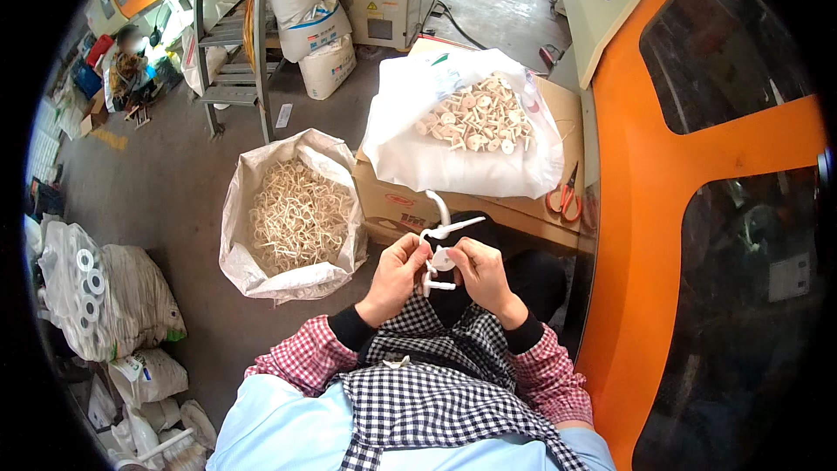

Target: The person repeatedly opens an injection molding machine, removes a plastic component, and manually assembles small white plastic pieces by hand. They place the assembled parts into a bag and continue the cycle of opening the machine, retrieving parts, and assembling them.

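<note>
Above my lap, both hands grip a white moulded plastic piece (440,228) with a curved tail, a pointed arm and a round disc. My left hand (394,281) pinches its branching stem on the left side. The fingers of my right hand (485,276) are closed on the round disc (443,259). Just beyond lies an open white plastic bag (397,144) of pale disc-shaped parts with pegs (484,118). To the left stands an open woven sack (240,253) filled with thin curved plastic scraps (298,218).
The bag rests on a cardboard box (394,205), with orange-handled scissors (568,201) at its right. An orange machine (641,235) walls the right side. Metal steps (231,78) and stacked sacks (307,22) stand behind. Wrapped bundles (144,301) lie at left. Someone (131,57) is far left.
</note>
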Demonstrator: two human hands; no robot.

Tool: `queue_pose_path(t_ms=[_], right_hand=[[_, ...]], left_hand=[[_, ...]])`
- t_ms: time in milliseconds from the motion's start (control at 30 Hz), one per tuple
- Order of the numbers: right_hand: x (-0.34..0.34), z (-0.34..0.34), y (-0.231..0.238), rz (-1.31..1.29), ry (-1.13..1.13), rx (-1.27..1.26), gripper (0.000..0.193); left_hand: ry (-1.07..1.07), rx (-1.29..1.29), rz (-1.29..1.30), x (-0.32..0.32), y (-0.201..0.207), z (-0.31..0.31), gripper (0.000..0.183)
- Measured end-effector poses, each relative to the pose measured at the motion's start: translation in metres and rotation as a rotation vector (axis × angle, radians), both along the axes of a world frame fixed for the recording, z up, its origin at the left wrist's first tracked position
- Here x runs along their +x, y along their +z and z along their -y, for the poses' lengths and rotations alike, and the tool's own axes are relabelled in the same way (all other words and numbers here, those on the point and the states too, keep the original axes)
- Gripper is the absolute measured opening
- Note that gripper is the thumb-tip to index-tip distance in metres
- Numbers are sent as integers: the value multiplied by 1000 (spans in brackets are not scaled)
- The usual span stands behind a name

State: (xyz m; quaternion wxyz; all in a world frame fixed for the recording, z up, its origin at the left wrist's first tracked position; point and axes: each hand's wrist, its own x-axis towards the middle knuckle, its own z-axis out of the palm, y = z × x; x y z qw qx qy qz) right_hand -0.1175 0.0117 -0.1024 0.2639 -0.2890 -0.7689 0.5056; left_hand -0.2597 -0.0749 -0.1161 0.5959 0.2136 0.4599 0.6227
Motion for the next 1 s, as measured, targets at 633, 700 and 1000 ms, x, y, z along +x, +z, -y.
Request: queue_pose_path(t_ms=[633, 700, 1000], right_hand=[[-23, -97, -32, -93, -223, -333, 27], [-10, -71, -33, -15, -271, -262, 26], [33, -25, -26, -88, -489, -271, 22]], left_hand=[[524, -561, -463, -117, -160, 114, 8], [612, -684, -363, -134, -197, 137, 4], [799, -621, -262, -187, -321, 71, 28]])
